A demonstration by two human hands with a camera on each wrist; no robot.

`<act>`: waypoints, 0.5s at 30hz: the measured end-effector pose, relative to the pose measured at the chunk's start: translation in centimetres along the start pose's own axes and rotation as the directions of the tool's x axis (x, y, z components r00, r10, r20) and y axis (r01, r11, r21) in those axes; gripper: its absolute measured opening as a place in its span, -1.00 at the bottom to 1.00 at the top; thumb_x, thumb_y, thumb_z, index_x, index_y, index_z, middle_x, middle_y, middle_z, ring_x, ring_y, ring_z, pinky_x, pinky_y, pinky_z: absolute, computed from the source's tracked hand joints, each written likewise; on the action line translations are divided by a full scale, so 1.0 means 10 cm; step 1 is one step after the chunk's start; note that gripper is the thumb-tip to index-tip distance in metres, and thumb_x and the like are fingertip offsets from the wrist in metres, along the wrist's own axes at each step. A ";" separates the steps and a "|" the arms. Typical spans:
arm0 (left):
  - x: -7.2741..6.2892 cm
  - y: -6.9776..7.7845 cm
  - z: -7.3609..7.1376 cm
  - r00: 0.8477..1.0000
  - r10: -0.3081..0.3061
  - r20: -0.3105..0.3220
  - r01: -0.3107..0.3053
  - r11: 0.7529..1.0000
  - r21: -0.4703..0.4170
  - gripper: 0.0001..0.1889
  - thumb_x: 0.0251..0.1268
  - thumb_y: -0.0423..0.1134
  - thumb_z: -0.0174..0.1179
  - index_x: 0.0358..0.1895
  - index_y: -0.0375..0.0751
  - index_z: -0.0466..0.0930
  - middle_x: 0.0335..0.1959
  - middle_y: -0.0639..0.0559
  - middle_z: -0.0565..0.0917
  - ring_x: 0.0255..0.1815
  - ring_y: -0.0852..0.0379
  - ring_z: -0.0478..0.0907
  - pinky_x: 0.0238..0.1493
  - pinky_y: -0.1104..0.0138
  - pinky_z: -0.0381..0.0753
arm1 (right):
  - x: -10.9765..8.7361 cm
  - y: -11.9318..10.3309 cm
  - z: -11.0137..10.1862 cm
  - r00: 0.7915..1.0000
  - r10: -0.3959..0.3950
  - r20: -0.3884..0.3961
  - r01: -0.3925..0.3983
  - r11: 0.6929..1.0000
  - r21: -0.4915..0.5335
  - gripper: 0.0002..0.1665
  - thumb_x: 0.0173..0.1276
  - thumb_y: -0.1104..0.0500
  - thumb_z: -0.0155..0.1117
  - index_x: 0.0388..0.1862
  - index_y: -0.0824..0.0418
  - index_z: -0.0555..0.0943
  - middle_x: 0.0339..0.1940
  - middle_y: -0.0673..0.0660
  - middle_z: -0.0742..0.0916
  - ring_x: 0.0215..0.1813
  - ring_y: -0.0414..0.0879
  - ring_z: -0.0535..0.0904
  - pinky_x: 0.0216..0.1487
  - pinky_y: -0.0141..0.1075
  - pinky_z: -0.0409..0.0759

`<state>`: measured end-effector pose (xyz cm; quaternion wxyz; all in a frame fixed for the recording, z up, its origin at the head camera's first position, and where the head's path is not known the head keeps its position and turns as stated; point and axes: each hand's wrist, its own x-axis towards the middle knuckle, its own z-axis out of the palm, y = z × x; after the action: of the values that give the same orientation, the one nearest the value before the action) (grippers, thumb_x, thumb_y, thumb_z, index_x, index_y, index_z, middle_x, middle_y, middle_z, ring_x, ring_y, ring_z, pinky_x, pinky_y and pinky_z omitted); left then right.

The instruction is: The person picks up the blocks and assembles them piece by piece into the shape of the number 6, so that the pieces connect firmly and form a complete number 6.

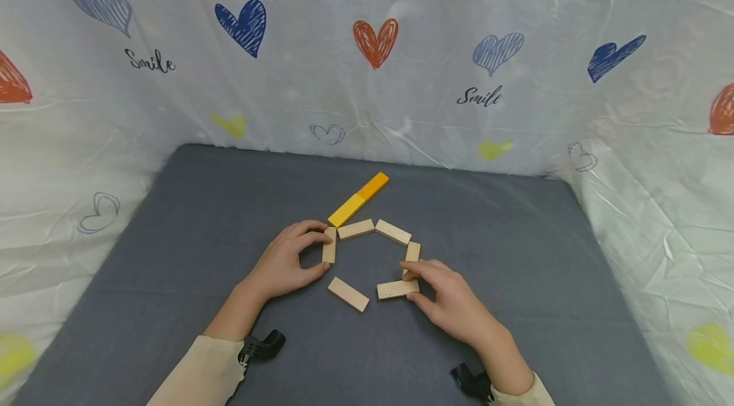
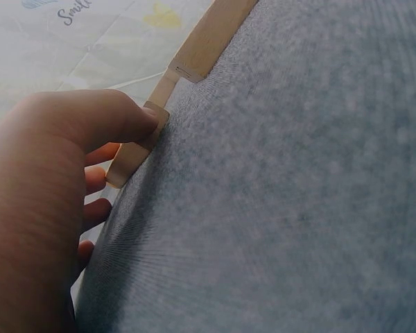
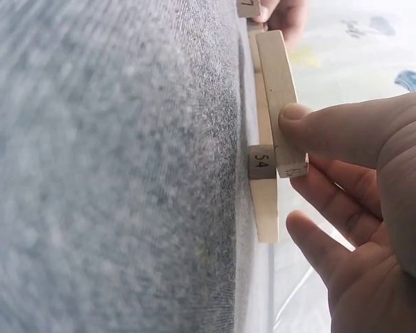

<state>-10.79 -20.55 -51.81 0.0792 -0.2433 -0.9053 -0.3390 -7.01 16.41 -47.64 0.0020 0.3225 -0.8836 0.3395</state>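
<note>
My left hand grips a pale wooden block at the left side of a curved arrangement, thumb at its near end and fingers at its far end. On the right, my right hand pinches another wooden block between thumb and fingers. In the right wrist view this block sits higher than a block marked 54. Beside the right fingertips is an upright-running block of the curve. Two more wooden blocks, a left one and a right one, form the far part.
A separate wooden block lies slanted at the near left of the curve. Two yellow-orange blocks lie end to end, running away diagonally from the far left. Grey cloth covers the table; a white printed curtain hangs behind it.
</note>
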 end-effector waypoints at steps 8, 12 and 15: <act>-0.01 -0.02 0.00 1.000 0.004 -0.004 -0.004 1.000 -0.001 -0.54 0.29 -0.07 0.59 0.24 0.03 0.77 0.44 0.06 0.58 0.47 -0.10 0.50 0.46 -0.16 0.49 | 0.03 0.00 0.02 1.000 -0.011 0.013 0.011 1.000 0.001 -0.24 0.29 0.36 0.68 0.46 0.17 0.65 0.11 -0.05 0.82 0.24 -0.14 0.69 0.21 -0.01 0.74; -0.01 -0.01 0.00 1.000 0.004 -0.003 -0.004 1.000 -0.001 -0.54 0.29 -0.06 0.59 0.24 0.03 0.77 0.44 0.07 0.58 0.47 -0.10 0.50 0.46 -0.16 0.49 | 0.05 0.00 0.05 1.000 -0.026 0.016 0.025 1.000 0.013 -0.27 0.30 0.35 0.67 0.45 0.18 0.66 0.12 -0.03 0.81 0.25 -0.13 0.69 0.21 -0.02 0.74; 0.00 -0.01 0.00 1.000 0.002 0.000 -0.002 1.000 0.002 -0.55 0.30 -0.06 0.59 0.23 0.04 0.77 0.44 0.07 0.58 0.47 -0.10 0.50 0.47 -0.16 0.48 | 0.07 0.00 0.06 0.999 -0.028 0.019 0.028 0.999 0.018 -0.28 0.31 0.35 0.67 0.44 0.18 0.66 0.14 -0.02 0.81 0.25 -0.13 0.69 0.21 -0.03 0.74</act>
<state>-10.83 -20.66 -51.89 0.0797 -0.2439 -0.9054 -0.3381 -7.39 15.66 -47.92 -0.0046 0.3380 -0.8759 0.3444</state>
